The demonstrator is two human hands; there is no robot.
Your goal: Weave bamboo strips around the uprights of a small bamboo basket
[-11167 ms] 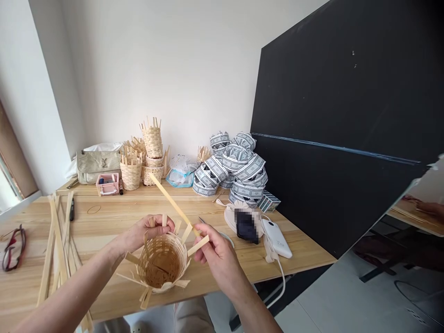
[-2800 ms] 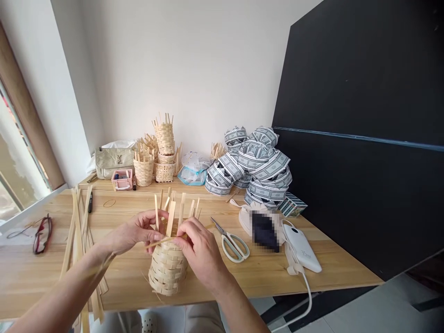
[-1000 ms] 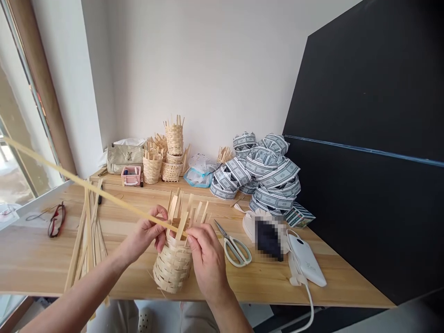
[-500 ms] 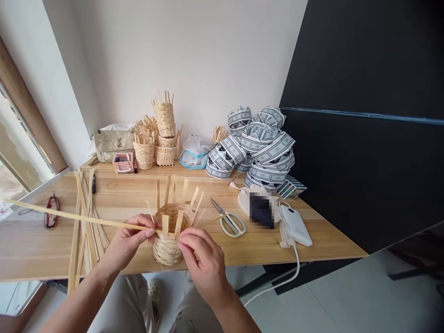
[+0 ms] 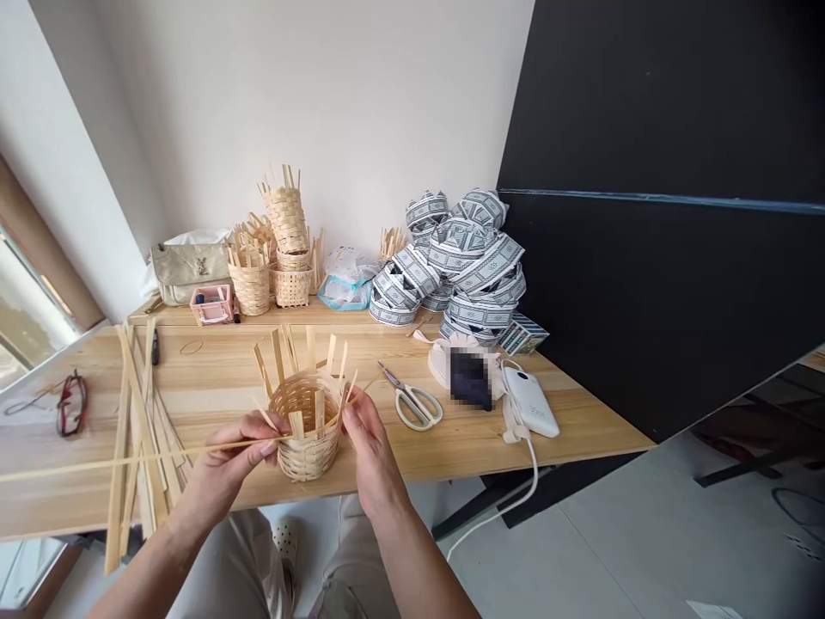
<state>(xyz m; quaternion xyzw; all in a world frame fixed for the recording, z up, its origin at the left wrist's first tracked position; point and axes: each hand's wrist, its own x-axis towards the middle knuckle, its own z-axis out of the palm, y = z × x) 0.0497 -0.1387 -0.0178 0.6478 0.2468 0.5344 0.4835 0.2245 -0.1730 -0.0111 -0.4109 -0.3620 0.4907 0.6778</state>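
A small woven bamboo basket [image 5: 308, 458] stands upright near the table's front edge, with several flat stakes sticking up from its rim. My left hand [image 5: 241, 451] is at the basket's left side, thumb and fingers pinched on a long thin bamboo strip [image 5: 174, 450]. That strip trails far out to the left and passes along the front of the basket, by the stakes. At the right rim, my right hand [image 5: 369, 438] has its fingertips closed on a bamboo strip beside an upright stake; the fingers partly hide that spot.
Scissors [image 5: 418, 406] lie right of the basket. Loose bamboo strips [image 5: 138, 430] and red-framed glasses [image 5: 72, 404] lie left. Behind are woven baskets [image 5: 250, 288], a pink box [image 5: 211, 305], a bag [image 5: 190, 273] and stacked patterned bands [image 5: 477, 258]. A white power bank [image 5: 532, 400] sits right.
My right hand has moved from the basket's front right up to its right rim, turning palm inward. The long strip's free end has dropped lower. The camera view has shifted slightly right.
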